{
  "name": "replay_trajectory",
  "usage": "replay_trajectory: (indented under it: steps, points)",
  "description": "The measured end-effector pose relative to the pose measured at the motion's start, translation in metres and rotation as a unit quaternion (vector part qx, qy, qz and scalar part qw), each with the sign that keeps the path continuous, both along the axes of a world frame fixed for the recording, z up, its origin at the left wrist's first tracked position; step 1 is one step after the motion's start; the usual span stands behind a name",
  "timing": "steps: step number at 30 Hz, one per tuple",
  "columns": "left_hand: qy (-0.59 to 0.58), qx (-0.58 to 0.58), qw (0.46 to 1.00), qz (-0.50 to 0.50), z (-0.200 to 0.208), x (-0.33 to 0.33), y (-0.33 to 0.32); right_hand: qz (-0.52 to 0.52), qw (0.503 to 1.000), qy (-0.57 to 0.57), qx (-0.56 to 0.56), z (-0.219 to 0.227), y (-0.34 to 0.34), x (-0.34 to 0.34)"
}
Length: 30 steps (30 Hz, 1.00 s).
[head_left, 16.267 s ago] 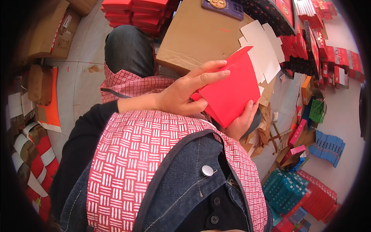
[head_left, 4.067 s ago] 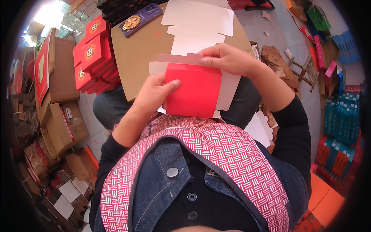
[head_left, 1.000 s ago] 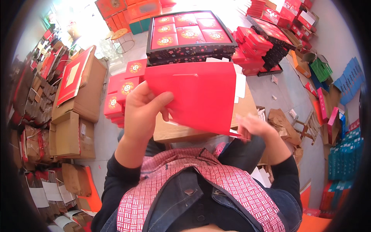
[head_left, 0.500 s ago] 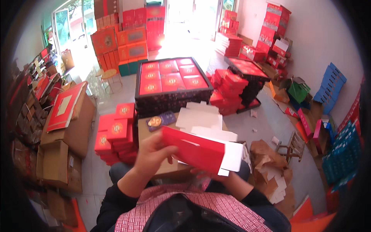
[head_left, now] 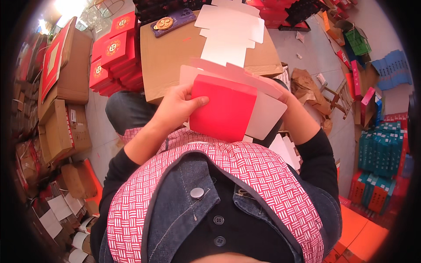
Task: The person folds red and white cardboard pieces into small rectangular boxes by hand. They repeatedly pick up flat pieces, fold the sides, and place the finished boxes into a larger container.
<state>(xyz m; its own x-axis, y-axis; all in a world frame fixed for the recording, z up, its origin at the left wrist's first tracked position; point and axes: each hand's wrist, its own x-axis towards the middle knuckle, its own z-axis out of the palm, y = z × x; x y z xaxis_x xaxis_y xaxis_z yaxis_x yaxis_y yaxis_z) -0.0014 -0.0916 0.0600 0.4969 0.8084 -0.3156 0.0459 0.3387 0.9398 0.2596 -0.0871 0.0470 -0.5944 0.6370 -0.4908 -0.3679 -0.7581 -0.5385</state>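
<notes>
Above my lap I hold a partly folded red cardboard box (head_left: 224, 107) with pale flaps (head_left: 268, 115) sticking out on its far and right sides. My left hand (head_left: 177, 106) grips its left edge, thumb lying on the red face and the other fingers behind. At the far right side, my right hand (head_left: 284, 95) holds the box by its flaps; most of its fingers are hidden behind the cardboard. Just beyond, flat white-sided box blanks (head_left: 228, 37) lie on a brown cardboard work surface (head_left: 169, 59).
A phone (head_left: 173, 23) in a dark case with a round gold ornament lies at the surface's far left. Finished red boxes (head_left: 115, 50) are stacked left of it. Crumpled brown paper (head_left: 309, 90) and a small wooden stool (head_left: 335, 98) are on the floor to the right.
My view has tipped downward. The box has come nearer my body and turned, with its flaps now spread at the far and right sides. My right hand has risen to its right side.
</notes>
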Motion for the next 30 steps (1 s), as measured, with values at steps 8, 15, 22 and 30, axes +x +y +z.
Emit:
replay_trajectory:
  steps: [8,15,22,30]
  points:
    - [0.045,0.063,0.997,0.010,-0.017,0.010,0.001,0.172,0.938,-0.184,0.237,0.027,0.035,0.000]
    - [-0.055,0.156,0.986,-0.005,-0.011,0.023,-0.006,0.140,0.941,-0.156,0.266,0.011,0.024,0.005]
    - [-0.026,0.139,0.988,-0.059,0.000,0.029,-0.002,0.098,0.923,-0.195,0.316,0.017,0.013,0.028]
    - [-0.024,0.192,0.979,-0.058,-0.006,0.027,0.003,0.055,0.823,-0.346,0.446,0.031,-0.014,0.015]
